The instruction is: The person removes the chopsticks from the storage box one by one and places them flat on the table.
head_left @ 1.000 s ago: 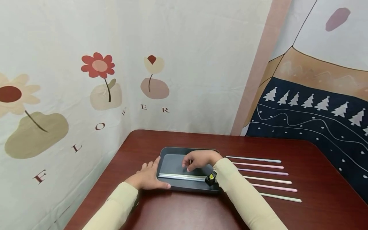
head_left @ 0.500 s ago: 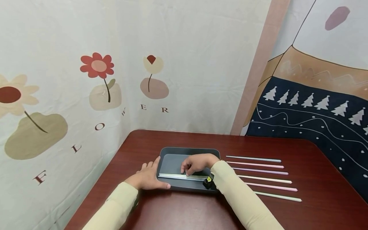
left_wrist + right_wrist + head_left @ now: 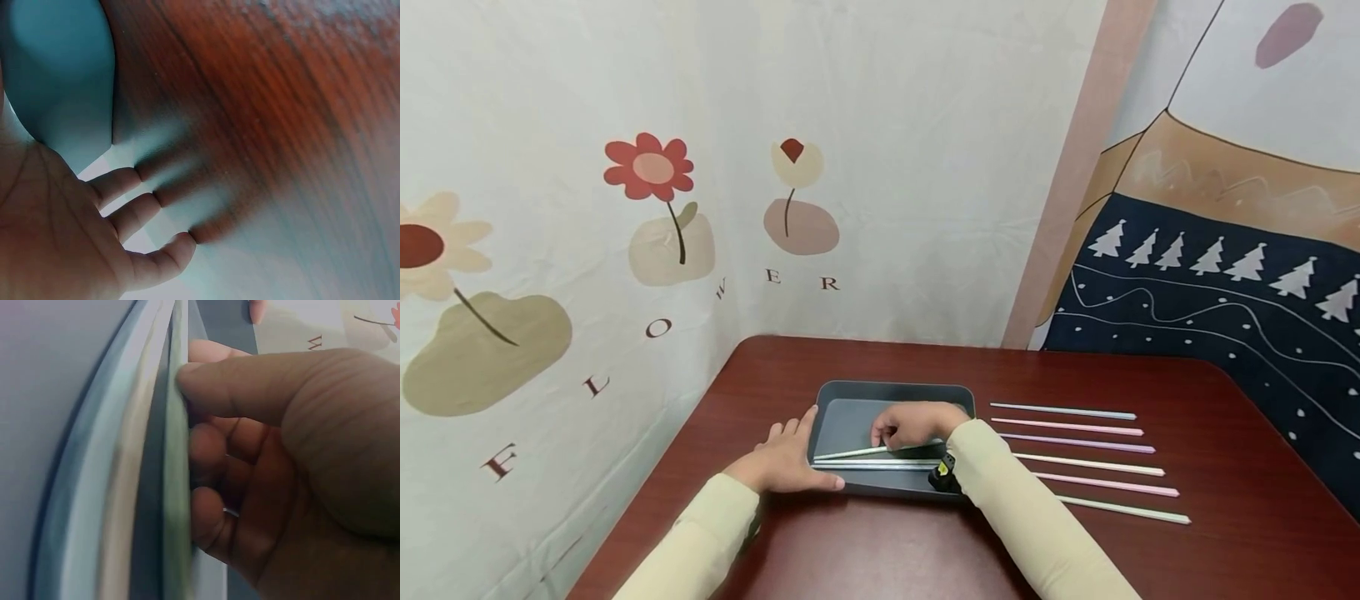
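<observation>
In the head view a dark grey tray [image 3: 846,418] sits on the table. My left hand [image 3: 786,461] rests against its left end, thumb along the front rim, fingers spread; in the left wrist view those fingertips touch the table. My right hand [image 3: 913,423] is over the tray, pinching a pale green chopstick [image 3: 176,456] between thumb and fingers. That chopstick slants slightly, its left end still near the others. Beside it in the tray lie a light blue chopstick [image 3: 94,506] and a beige chopstick [image 3: 128,481]. The right forearm hides their right ends.
To the tray's right, several chopsticks lie in a spaced row on the table, among them a blue chopstick [image 3: 1063,411], a purple chopstick [image 3: 1078,442] and a green chopstick [image 3: 1127,509]. A printed curtain [image 3: 910,275] hangs behind the table [image 3: 880,542].
My right hand has come down from above the tray to the chopsticks and pinched the green one, which now stands apart from the rest at an angle. The left hand has stayed in place.
</observation>
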`<state>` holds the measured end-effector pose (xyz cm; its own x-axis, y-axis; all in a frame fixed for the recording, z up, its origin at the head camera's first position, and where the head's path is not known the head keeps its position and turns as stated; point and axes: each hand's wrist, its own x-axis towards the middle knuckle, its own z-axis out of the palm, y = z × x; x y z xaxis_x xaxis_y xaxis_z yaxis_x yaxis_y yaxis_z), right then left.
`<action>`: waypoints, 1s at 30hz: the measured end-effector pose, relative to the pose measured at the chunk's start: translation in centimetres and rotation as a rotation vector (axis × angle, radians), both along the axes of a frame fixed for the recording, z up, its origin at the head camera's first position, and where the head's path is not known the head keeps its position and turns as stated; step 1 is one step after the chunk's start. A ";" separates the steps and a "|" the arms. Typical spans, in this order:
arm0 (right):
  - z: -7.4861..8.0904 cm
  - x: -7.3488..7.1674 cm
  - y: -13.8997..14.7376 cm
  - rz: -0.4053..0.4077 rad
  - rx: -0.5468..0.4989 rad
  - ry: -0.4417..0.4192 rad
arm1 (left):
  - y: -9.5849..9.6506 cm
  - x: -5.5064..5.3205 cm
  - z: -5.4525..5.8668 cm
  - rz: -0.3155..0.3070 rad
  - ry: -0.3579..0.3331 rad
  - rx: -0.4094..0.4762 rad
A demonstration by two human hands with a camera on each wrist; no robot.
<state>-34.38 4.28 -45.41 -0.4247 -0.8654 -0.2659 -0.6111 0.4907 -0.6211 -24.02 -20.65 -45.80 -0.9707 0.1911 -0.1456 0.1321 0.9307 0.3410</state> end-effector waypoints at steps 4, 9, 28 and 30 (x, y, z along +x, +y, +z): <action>-0.2 0.1 0.2 -0.031 -0.013 0.006 | 0.0 0.0 -0.1 -0.004 -0.009 0.000; -0.5 0.1 0.1 -0.057 -0.033 -0.012 | 0.0 0.0 0.1 0.001 -0.006 0.011; 1.5 -0.5 1.2 -0.144 -0.133 -0.037 | 0.1 -0.2 -0.2 0.008 0.003 -0.004; 2.0 -0.5 1.4 -0.144 -0.158 -0.036 | 0.0 -0.2 -0.2 0.007 0.012 -0.005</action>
<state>-34.92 5.69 -43.37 -0.5396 -0.8287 -0.1486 -0.5181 0.4659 -0.7173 -24.27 -20.64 -46.03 -0.9737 0.1840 -0.1346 0.1300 0.9332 0.3350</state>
